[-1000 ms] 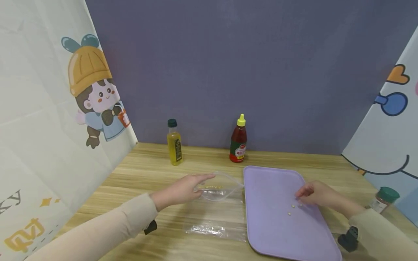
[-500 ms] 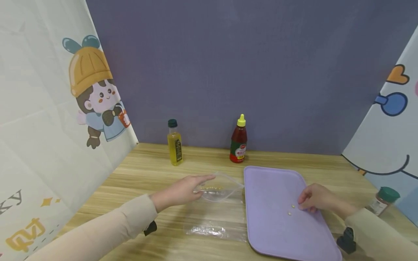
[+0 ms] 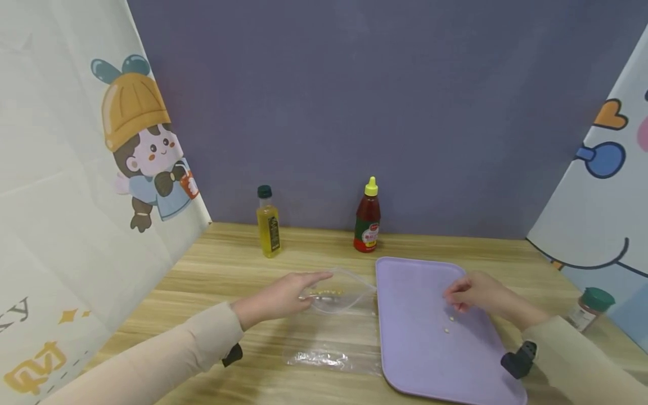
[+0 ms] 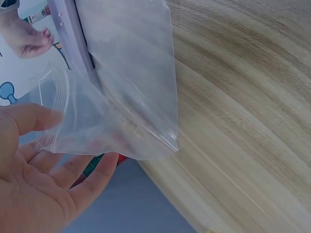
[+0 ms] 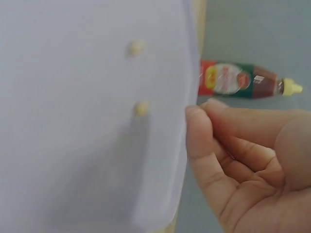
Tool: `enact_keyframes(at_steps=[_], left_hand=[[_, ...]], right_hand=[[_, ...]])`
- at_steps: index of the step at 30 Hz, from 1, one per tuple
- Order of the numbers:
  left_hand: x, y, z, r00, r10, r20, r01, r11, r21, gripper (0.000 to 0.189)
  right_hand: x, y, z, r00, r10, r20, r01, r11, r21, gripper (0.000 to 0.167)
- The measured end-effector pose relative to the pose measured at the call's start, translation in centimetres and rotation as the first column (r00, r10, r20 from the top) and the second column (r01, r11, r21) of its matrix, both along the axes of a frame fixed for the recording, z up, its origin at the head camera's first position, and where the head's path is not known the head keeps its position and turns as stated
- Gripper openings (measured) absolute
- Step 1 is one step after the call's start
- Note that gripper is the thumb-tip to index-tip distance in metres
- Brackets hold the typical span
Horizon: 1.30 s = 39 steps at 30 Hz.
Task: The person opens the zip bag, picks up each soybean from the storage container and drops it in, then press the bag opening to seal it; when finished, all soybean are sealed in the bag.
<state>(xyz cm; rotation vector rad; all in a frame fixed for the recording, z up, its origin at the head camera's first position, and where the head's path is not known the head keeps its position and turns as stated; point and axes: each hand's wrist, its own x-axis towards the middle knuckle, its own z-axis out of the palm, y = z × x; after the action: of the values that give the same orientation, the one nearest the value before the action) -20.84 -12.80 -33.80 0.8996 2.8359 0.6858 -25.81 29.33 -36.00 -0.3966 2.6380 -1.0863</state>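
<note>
My left hand (image 3: 282, 293) holds a clear zip bag (image 4: 141, 73) at one side of its mouth, with the thumb and fingers spread around the zip edge. The mouth gapes, and several small yellow kernels (image 3: 326, 292) show inside. Over the far right part of a lilac tray (image 3: 425, 360), my right hand (image 3: 478, 293) is raised with thumb and index fingertips pressed together. The kernel between them is hidden by the fingertips. Two pale yellow kernels (image 5: 141, 108) lie on the tray below that hand.
A yellow oil bottle (image 3: 269, 228) and a red sauce bottle (image 3: 367, 222) with a yellow cap stand at the back of the wooden table (image 3: 223, 247). A green-lidded jar (image 3: 591, 309) stands right of the tray. Printed cloths hang at both sides.
My right hand came down on the tray, pinched one of three kernels, then rose and moved left. Two kernels are left lying there. My left hand and the bag stayed put.
</note>
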Motion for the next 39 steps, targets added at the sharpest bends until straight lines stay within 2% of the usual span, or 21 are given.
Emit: enact_keyframes(at_steps=[6, 11, 16, 20, 25, 29, 32, 39], left_hand=[[0.0, 0.3, 0.0, 1.0, 0.004, 0.006, -0.004, 1.0, 0.002, 0.068], [-0.2, 0.4, -0.1, 1.0, -0.005, -0.008, 0.005, 1.0, 0.007, 0.068], [-0.5, 0.5, 0.0, 1.0, 0.006, -0.006, -0.006, 1.0, 0.013, 0.068], [-0.9, 0.5, -0.1, 1.0, 0.0, -0.01, 0.0, 1.0, 0.013, 0.066], [-1.1, 0.5, -0.1, 1.0, -0.01, -0.005, 0.01, 1.0, 0.014, 0.065], [-1.0, 0.4, 0.0, 1.0, -0.011, -0.004, 0.011, 1.0, 0.018, 0.065], [-0.9, 0.3, 0.2, 1.0, -0.007, 0.0, 0.007, 1.0, 0.022, 0.065], [-0.9, 0.2, 0.2, 1.0, 0.007, 0.017, -0.008, 0.999, 0.033, 0.066]], right_hand=[[0.1, -3.9, 1.8, 1.0, 0.012, -0.023, -0.013, 0.998, -0.057, 0.034], [0.2, -7.6, 3.0, 0.999, 0.038, -0.018, -0.04, 0.987, -0.154, 0.027], [0.1, -11.2, 4.1, 0.996, 0.087, -0.014, -0.088, 0.964, -0.25, 0.024], [-0.2, -13.9, 4.3, 0.994, 0.106, -0.028, -0.109, 0.952, -0.285, 0.025], [-0.2, -16.4, 4.3, 0.99, 0.123, -0.075, -0.139, 0.952, -0.272, 0.024], [-0.1, -17.2, 4.4, 0.984, 0.145, -0.105, -0.169, 0.948, -0.27, 0.021], [-0.1, -17.1, 4.6, 0.986, 0.135, -0.098, -0.157, 0.949, -0.273, 0.02], [0.0, -14.6, 4.6, 0.993, 0.086, -0.076, -0.104, 0.96, -0.259, 0.024]])
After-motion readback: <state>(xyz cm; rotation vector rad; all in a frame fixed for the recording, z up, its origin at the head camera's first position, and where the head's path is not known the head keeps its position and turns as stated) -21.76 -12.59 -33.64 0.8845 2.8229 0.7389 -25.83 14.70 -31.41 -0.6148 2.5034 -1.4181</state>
